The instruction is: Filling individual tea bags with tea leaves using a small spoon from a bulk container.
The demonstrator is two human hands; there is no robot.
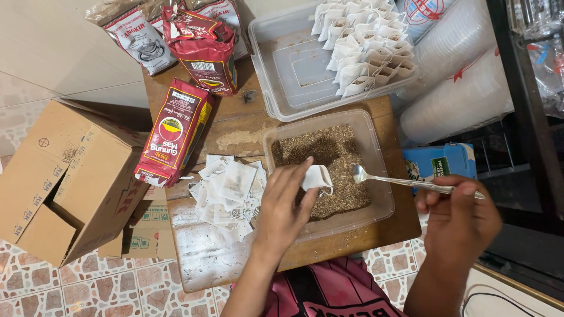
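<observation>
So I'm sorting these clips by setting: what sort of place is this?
Probably a home or small-shop packing corner: a low wooden table on tiled floor, a tub of loose tea, filled tea bags in a tray, and a cardboard box.

Probably a home workspace: tiled floor (35, 287), cardboard box (64, 188), stacked cups (458, 88).

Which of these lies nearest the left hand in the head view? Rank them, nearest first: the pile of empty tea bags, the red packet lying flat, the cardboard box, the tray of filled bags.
1. Pile of empty tea bags: just left of the left hand.
2. Red packet lying flat: farther left, up the table.
3. Tray of filled bags: far end, upper right.
4. Cardboard box: on the floor, far left.
</observation>
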